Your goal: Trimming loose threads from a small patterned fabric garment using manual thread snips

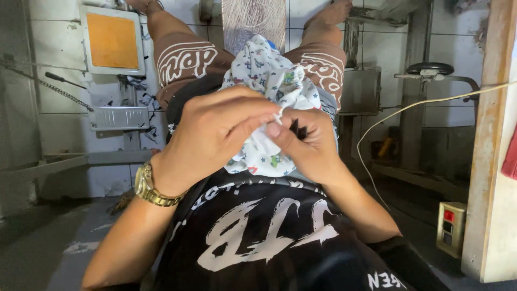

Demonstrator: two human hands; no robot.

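Note:
A small white cloth (272, 75) printed with little coloured figures lies bunched on my lap, over my brown shorts. My left hand (215, 134), with a gold watch on its wrist, pinches the cloth's near edge between thumb and fingers. My right hand (307, 143) meets it at the same spot, thumb pressed on the cloth. A small dark object shows between the right fingers, too hidden to identify. My black shirt with white lettering fills the bottom of the view.
A metal stand with an orange-panelled plate (112, 40) and a chain is at the left. A wooden post (493, 140) with a switch box (449, 226) rises at the right, and a pale cable (409, 108) hangs across. A tiled wall is behind my legs.

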